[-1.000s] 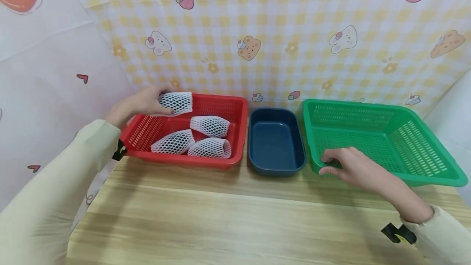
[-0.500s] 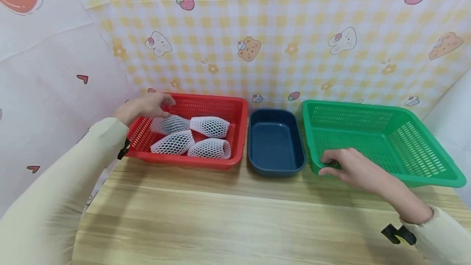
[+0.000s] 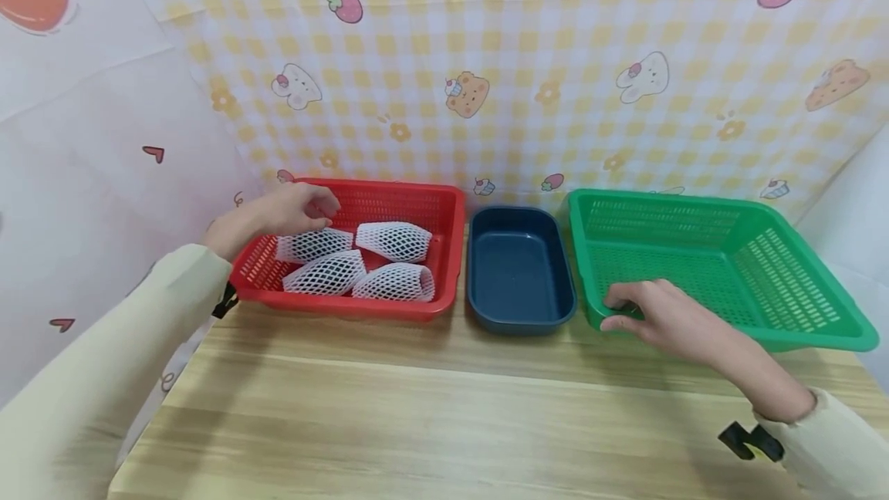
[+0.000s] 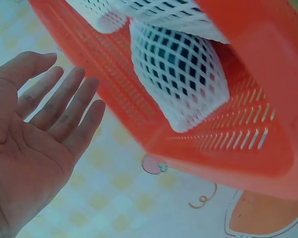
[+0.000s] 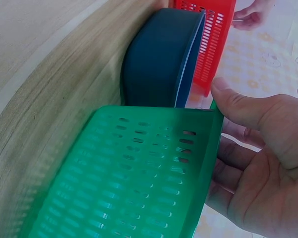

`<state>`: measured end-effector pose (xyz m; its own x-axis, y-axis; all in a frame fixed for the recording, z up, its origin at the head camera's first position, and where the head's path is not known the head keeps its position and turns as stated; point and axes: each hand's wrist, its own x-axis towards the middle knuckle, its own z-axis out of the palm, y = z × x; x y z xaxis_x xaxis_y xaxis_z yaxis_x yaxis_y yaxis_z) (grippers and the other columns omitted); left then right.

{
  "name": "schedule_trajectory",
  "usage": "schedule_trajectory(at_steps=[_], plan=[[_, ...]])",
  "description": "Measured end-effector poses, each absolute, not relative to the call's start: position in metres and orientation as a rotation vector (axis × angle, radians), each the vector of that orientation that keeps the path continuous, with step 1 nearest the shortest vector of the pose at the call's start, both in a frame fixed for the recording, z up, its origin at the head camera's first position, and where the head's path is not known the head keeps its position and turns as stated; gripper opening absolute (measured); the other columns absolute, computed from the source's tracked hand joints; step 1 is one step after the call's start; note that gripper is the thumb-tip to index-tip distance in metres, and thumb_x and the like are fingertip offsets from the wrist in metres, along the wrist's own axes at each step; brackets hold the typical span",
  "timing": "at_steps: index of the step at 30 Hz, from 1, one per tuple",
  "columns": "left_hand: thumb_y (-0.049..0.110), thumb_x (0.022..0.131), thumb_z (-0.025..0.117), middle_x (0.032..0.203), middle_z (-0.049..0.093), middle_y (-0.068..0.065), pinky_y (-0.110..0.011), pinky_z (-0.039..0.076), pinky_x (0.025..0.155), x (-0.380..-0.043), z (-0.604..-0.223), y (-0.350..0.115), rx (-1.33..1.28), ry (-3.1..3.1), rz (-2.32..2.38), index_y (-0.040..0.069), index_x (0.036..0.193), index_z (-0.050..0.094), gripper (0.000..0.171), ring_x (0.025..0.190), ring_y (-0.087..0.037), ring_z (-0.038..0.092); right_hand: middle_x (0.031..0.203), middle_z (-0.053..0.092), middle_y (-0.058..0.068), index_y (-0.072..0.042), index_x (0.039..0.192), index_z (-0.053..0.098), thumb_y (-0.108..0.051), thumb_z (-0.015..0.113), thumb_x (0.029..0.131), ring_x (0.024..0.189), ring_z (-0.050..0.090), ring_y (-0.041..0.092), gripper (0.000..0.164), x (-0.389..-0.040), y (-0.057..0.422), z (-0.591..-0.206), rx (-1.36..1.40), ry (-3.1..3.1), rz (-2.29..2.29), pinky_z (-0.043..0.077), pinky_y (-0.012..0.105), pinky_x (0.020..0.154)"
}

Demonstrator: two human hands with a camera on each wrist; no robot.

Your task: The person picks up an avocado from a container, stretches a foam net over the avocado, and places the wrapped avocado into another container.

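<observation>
Over the back left of the red basket (image 3: 454,253), my left hand (image 3: 295,208) hovers with nothing in its grasp. Its fingers look relaxed and apart in the left wrist view. Below it lies a white foam net sleeve (image 4: 181,74) with something dark inside. Several such sleeves, including a front-left one (image 3: 326,274) and a back-right one (image 3: 394,241), lie in the basket. What they wrap cannot be made out. My right hand (image 3: 667,319) grips the near left corner of the green basket (image 5: 154,163), thumb outside the rim and fingers inside.
A dark blue tub (image 3: 521,276) stands between the two baskets, nearly touching both. All three sit along the back of a wooden table (image 3: 444,423). A patterned cloth (image 3: 514,45) hangs right behind them.
My left hand has let go of the foam-sleeved item it held over the red basket; the item now lies at the basket's back left. The right hand has stayed still.
</observation>
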<state>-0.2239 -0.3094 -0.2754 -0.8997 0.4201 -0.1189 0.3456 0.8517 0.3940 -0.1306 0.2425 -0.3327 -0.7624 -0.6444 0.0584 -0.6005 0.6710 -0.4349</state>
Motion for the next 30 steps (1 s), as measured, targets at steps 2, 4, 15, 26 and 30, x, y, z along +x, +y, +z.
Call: schedule_trajectory(at_steps=[2,4,15,26,30], plan=[[0.002,0.094,0.069,0.113,0.068,-0.015,-0.051,0.052,0.092,-0.220,-0.277,-0.307,0.661,2.845,0.531,0.000,0.120,0.067,0.027,0.102,-0.032,0.065,0.093,0.070,-0.007,-0.012,0.098,0.073,-0.020,0.078,0.091,0.087,0.070,0.017,0.011,-0.130,0.243,-0.332,-1.041,2.779,-0.674,0.058,0.032,0.071],[0.003,0.094,0.069,0.110,0.069,-0.013,-0.051,0.052,0.091,-0.214,-0.279,-0.303,0.744,2.854,0.521,0.000,0.118,0.068,0.024,0.100,-0.030,0.066,0.093,0.070,-0.008,-0.013,0.098,0.073,-0.020,0.077,0.091,0.086,0.070,0.016,0.011,-0.129,0.243,-0.332,-1.041,2.778,-0.679,0.057,0.032,0.070],[0.016,0.094,0.075,0.112,0.071,-0.012,-0.049,0.055,0.089,-0.167,-0.293,-0.277,0.939,2.854,0.546,0.002,0.118,0.070,0.028,0.103,-0.030,0.068,0.087,0.068,-0.011,-0.014,0.094,0.073,-0.019,0.079,0.090,0.076,0.066,0.008,0.009,-0.125,0.242,-0.334,-1.100,2.804,-0.696,0.055,0.029,0.064],[0.052,0.098,0.062,0.134,0.061,-0.011,-0.055,0.044,0.102,-0.116,-0.306,-0.267,0.819,2.927,0.527,0.007,0.137,0.060,0.059,0.126,-0.032,0.055,0.088,0.069,-0.009,-0.012,0.095,0.073,-0.017,0.079,0.089,0.077,0.067,0.011,0.010,-0.122,0.238,-0.337,-1.122,2.816,-0.679,0.056,0.031,0.065],[0.051,0.098,0.063,0.143,0.053,-0.013,-0.059,0.038,0.106,-0.106,-0.308,-0.268,0.799,2.991,0.463,0.008,0.146,0.054,0.064,0.134,-0.035,0.047,0.103,0.070,-0.001,-0.007,0.109,0.072,-0.018,0.077,0.092,0.094,0.069,0.021,0.021,-0.122,0.241,-0.331,-1.178,2.812,-0.673,0.058,0.038,0.074]])
